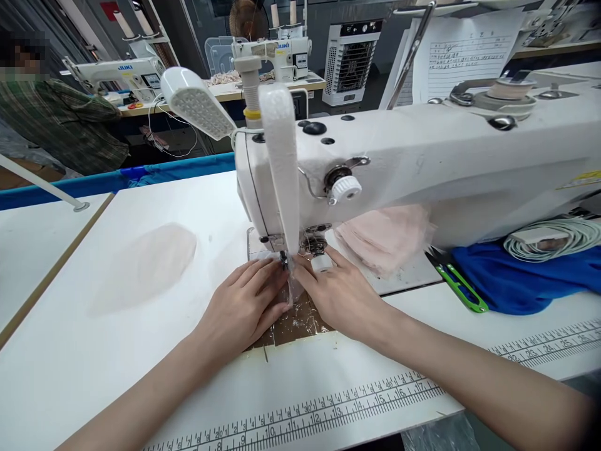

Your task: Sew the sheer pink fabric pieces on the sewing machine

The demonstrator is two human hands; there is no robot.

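A white sewing machine (267,169) stands over the work, its presser foot (284,260) low between my hands. A narrow piece of sheer pale fabric (292,291) lies at the foot, mostly covered by fingers. My left hand (244,304) is left of the foot, thumb and fingers closed on the fabric's edge. From the right, my right hand (340,291) has its fingertips on the fabric close to the foot, another finger reaching beside a small white part below the needle bar. The exact grip is partly hidden. Brown tape (300,319) covers the tabletop below my hands.
Sheer pink fabric pieces (387,238) are stacked under the machine arm. One sheer piece (166,260) lies on the left. Green thread snips (462,288) rest by a blue cloth (526,275). A printed ruler (328,410) runs along the front edge. A person (61,119) is at the far left.
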